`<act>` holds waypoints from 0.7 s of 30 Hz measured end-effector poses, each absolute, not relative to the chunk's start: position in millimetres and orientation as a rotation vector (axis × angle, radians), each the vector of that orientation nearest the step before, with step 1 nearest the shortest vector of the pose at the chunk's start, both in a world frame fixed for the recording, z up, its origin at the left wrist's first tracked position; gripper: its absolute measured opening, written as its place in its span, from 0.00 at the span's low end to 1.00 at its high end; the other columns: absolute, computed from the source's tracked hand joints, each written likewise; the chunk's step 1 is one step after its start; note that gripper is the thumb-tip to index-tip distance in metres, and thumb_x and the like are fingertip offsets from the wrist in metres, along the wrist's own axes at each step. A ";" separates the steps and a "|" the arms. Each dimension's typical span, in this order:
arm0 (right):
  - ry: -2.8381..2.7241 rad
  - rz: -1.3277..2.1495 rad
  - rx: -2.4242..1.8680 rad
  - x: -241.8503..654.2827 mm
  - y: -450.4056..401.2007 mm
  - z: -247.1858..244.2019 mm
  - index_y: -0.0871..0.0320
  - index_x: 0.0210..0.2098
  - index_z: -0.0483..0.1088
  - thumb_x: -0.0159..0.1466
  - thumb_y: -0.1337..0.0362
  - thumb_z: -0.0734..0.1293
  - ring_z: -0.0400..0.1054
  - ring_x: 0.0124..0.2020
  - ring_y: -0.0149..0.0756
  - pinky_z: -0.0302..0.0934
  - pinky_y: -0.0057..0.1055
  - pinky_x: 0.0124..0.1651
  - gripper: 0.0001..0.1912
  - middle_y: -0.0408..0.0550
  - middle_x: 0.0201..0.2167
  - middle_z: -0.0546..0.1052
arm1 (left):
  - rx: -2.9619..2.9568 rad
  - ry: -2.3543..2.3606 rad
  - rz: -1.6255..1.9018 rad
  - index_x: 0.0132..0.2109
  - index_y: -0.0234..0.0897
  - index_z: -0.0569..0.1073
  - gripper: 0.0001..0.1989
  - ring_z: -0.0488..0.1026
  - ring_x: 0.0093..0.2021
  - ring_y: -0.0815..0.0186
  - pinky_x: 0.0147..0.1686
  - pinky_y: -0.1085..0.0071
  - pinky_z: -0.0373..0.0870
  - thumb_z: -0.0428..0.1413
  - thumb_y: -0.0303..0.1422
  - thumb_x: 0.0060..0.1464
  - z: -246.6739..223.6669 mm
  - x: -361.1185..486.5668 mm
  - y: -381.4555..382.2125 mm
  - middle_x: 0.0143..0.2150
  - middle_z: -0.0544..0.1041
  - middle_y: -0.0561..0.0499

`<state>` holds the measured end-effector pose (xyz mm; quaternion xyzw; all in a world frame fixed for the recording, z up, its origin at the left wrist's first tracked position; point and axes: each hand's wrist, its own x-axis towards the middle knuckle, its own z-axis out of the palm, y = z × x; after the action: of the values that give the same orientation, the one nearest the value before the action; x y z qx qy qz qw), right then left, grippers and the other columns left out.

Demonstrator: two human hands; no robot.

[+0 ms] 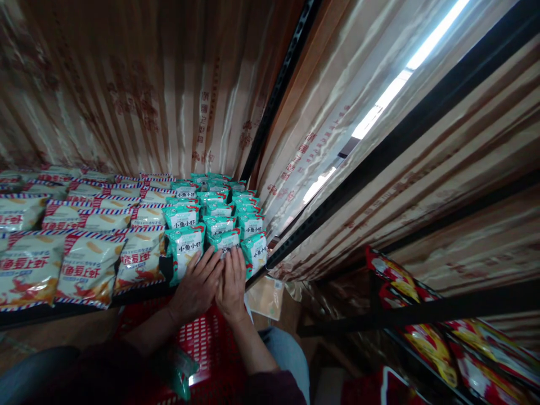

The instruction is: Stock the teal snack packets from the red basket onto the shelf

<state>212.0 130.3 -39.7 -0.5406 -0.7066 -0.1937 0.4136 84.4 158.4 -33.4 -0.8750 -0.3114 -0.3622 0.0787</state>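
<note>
Green-and-white snack bags stand upright in several rows on the shelf's right end. Both hands meet at the front middle snack bag [225,241], covering its lower part. My left hand [200,282] is open, its stretched fingers lying against that bag and close to the front left green bag [184,253]. Beside it, my right hand [232,284] is open too, with fingers extended up the bag's front. The front right green bag [256,253] stands just right of my right fingers. My palms and thumbs are mostly hidden.
White-and-red snack bags [88,264] fill the shelf to the left. Below my arms is a red plastic basket [200,343] holding a green packet [183,371]. A black metal post [278,90] and printed plastic sheeting [169,95] stand behind. Red-and-yellow packets [430,343] lie on the lower right shelf.
</note>
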 end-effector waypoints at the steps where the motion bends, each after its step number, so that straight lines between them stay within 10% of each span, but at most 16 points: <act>1: -1.778 -0.504 -1.350 212.8 126.4 -37.4 0.59 0.66 0.43 0.65 0.71 0.53 0.45 0.66 0.46 0.57 0.50 0.58 0.30 0.57 0.64 0.56 | -2.631 -0.938 -1.071 0.55 0.33 0.68 0.19 0.48 0.67 0.56 0.62 0.53 0.48 0.46 0.29 0.57 -33.6 84.3 158.6 0.63 0.62 0.42; 6: -1.650 -0.661 -1.525 227.7 123.6 -27.2 0.54 0.62 0.54 0.65 0.71 0.56 0.42 0.66 0.50 0.53 0.55 0.59 0.26 0.54 0.63 0.57 | -2.654 -0.924 -1.022 0.58 0.30 0.64 0.22 0.47 0.67 0.55 0.62 0.53 0.50 0.45 0.27 0.57 -33.5 83.6 159.8 0.64 0.60 0.40; 21: -1.620 -0.646 -1.561 245.6 138.7 -37.8 0.56 0.65 0.47 0.66 0.66 0.56 0.39 0.66 0.55 0.47 0.61 0.58 0.28 0.58 0.66 0.50 | -2.613 -0.860 -1.000 0.61 0.33 0.60 0.24 0.48 0.67 0.57 0.63 0.54 0.46 0.44 0.26 0.57 -28.9 89.9 155.8 0.65 0.59 0.43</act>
<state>245.6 138.7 -37.8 -0.6141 -0.6374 -0.2540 0.3900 89.9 155.8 -28.9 -0.8876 -0.2921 -0.3398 0.1069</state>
